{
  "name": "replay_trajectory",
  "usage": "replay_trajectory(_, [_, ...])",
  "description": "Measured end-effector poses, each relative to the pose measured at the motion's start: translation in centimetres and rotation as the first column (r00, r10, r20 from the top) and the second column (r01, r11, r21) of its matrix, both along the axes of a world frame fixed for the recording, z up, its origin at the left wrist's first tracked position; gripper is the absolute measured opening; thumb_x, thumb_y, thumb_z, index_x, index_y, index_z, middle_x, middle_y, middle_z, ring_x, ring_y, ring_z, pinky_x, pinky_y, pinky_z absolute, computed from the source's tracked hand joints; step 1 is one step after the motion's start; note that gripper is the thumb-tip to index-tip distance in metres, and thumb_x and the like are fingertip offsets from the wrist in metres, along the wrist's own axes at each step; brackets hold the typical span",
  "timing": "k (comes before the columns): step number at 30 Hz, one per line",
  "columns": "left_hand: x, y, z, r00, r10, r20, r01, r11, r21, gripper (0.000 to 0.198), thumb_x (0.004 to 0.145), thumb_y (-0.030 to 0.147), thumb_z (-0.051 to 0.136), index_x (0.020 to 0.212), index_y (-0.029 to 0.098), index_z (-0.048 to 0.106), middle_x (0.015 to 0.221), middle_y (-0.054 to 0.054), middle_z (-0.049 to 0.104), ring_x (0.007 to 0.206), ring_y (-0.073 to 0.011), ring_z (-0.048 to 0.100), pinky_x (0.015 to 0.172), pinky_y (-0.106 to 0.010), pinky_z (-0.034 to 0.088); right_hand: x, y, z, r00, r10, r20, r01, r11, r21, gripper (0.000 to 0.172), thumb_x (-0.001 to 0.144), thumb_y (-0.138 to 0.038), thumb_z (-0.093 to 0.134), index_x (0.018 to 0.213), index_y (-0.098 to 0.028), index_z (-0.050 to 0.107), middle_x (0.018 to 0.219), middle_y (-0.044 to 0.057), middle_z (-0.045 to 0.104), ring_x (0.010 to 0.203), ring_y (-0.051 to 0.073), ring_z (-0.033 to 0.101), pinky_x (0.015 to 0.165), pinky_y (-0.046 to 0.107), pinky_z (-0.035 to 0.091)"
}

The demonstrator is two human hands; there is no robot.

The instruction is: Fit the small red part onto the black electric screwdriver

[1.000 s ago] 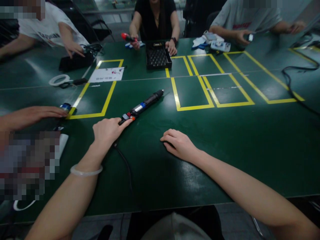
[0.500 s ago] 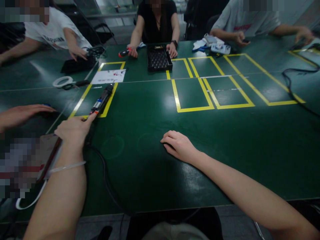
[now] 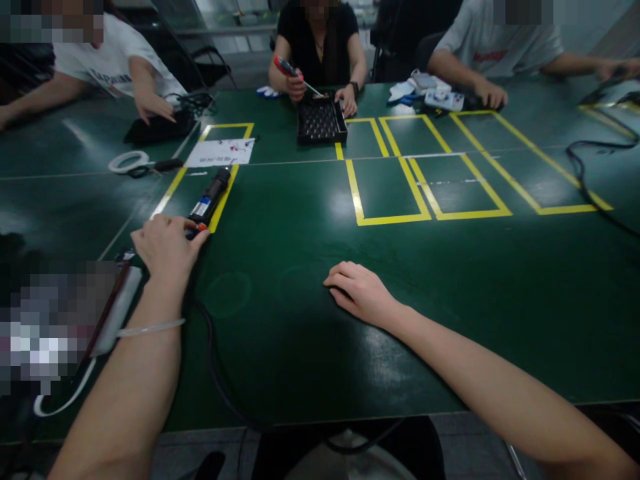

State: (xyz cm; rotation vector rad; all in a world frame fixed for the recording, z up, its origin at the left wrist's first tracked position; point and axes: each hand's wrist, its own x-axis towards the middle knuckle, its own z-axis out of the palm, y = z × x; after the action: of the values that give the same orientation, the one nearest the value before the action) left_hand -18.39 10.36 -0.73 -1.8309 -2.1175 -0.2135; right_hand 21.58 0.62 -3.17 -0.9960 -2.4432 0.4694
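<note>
My left hand (image 3: 170, 245) is closed around the rear end of a black corded electric screwdriver (image 3: 213, 198), its thumb by the orange-red part. Lying inside a yellow-taped rectangle, the tool points away from me, its tip near a white printed sheet (image 3: 220, 153). A black cord (image 3: 213, 347) runs from near that hand towards the table's front edge. On the green table (image 3: 300, 353), my right hand (image 3: 357, 290) rests palm down with nothing in it, fingers loosely bent and thumb apart.
Across the table a person holds a red-handled screwdriver (image 3: 287, 68) over a black tray (image 3: 321, 123). A white tape roll (image 3: 129, 162) lies at the left. Several yellow tape outlines (image 3: 395, 220) mark the table. Another cord (image 3: 577, 167) crosses the far right.
My left hand and the tool's rear end shifted slightly right. Another person's hand at the left edge left view. The opposite person brought the red screwdriver over the tray. My right hand stayed put.
</note>
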Motion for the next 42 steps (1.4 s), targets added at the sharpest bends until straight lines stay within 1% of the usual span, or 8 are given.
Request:
replay_trajectory(13, [1.6, 0.0, 0.5, 0.951, -0.089, 0.297, 0.032, 0.981, 0.192, 0.037, 0.092, 0.040, 0.051, 0.112, 0.012, 0.065, 0.112, -0.012, 0.061, 0.107, -0.0278, 0.053, 0.098, -0.048, 0.035, -0.1, 0.0, 0.1, 0.992, -0.041, -0.116, 0.031, 0.996, -0.081, 0.016, 0.094, -0.016, 0.054, 0.105, -0.018, 0.065, 0.108, 0.009, 0.065, 0.101, 0.021, 0.060, 0.087, 0.035, 0.049])
replay_trajectory(16, [5.3, -1.3, 1.3, 0.615, -0.277, 0.739, 0.236, 0.958, 0.162, 0.032, 0.092, 0.037, 0.054, 0.111, 0.013, 0.060, 0.100, -0.009, 0.068, 0.090, -0.0194, 0.063, 0.091, -0.039, 0.048, 0.0, 0.2, 0.2, 0.970, -0.066, -0.233, 0.017, 0.979, -0.204, 0.018, 0.092, -0.014, 0.055, 0.107, -0.018, 0.065, 0.106, 0.008, 0.065, 0.092, 0.018, 0.062, 0.082, 0.032, 0.050])
replay_trajectory(18, [8.6, -3.0, 1.8, 0.328, -0.233, 0.915, 0.370, 0.923, 0.103, 0.033, 0.091, 0.041, 0.058, 0.109, 0.014, 0.061, 0.097, -0.008, 0.070, 0.085, -0.0183, 0.066, 0.088, -0.037, 0.052, 0.1, 0.3, 0.2, 0.939, -0.083, -0.332, -0.024, 0.952, -0.305, 0.018, 0.091, -0.015, 0.056, 0.107, -0.017, 0.066, 0.102, 0.007, 0.065, 0.083, 0.015, 0.062, 0.076, 0.030, 0.050])
replay_trajectory(20, [11.8, -5.0, 2.2, 0.217, -0.145, 0.965, 0.526, 0.850, 0.010, 0.033, 0.091, 0.043, 0.059, 0.111, 0.017, 0.065, 0.105, -0.009, 0.071, 0.091, -0.0200, 0.068, 0.085, -0.036, 0.055, 0.0, 0.5, 0.2, 0.885, -0.119, -0.449, -0.105, 0.890, -0.444, 0.018, 0.091, -0.018, 0.057, 0.107, -0.017, 0.065, 0.094, 0.005, 0.066, 0.077, 0.013, 0.061, 0.070, 0.027, 0.050])
replay_trajectory(24, [15.5, -8.3, 2.7, 0.262, -0.162, 0.951, 0.733, 0.675, -0.087, 0.031, 0.093, 0.041, 0.058, 0.116, 0.024, 0.069, 0.105, -0.007, 0.073, 0.096, -0.0209, 0.069, 0.086, -0.034, 0.057, -0.4, 0.5, -0.2, 0.735, -0.280, -0.618, -0.331, 0.648, -0.686, 0.021, 0.090, -0.029, 0.062, 0.107, -0.017, 0.060, 0.084, 0.002, 0.068, 0.067, 0.011, 0.062, 0.057, 0.022, 0.048])
replay_trajectory(27, [16.2, -9.4, 2.9, 0.251, -0.229, 0.941, 0.740, 0.672, -0.034, 0.027, 0.089, 0.039, 0.065, 0.111, 0.024, 0.069, 0.100, -0.006, 0.074, 0.091, -0.0205, 0.071, 0.081, -0.033, 0.057, -0.8, 0.4, -0.4, 0.673, -0.336, -0.659, -0.421, 0.558, -0.715, 0.024, 0.088, -0.036, 0.067, 0.102, -0.017, 0.059, 0.082, 0.001, 0.069, 0.065, 0.010, 0.064, 0.054, 0.021, 0.048])
replay_trajectory(33, [16.6, -10.2, 3.2, 0.365, -0.515, 0.776, 0.765, 0.641, 0.065, 0.012, 0.088, 0.033, 0.068, 0.092, 0.022, 0.067, 0.092, -0.003, 0.070, 0.087, -0.0172, 0.066, 0.080, -0.031, 0.053, -1.3, 0.1, -0.1, 0.668, -0.326, -0.669, -0.466, 0.518, -0.717, 0.029, 0.087, -0.040, 0.071, 0.097, -0.016, 0.059, 0.084, 0.002, 0.070, 0.068, 0.010, 0.066, 0.058, 0.021, 0.051])
replay_trajectory(42, [17.6, -10.7, 2.1, 0.307, -0.664, 0.681, 0.842, 0.523, 0.130, 0.006, 0.089, 0.022, 0.064, 0.090, 0.020, 0.059, 0.094, -0.004, 0.063, 0.090, -0.0160, 0.061, 0.078, -0.029, 0.049, -1.6, -0.1, -0.4, 0.665, -0.324, -0.673, -0.479, 0.507, -0.717, 0.032, 0.077, -0.032, 0.081, 0.094, -0.017, 0.059, 0.079, -0.002, 0.066, 0.067, 0.009, 0.061, 0.059, 0.020, 0.049])
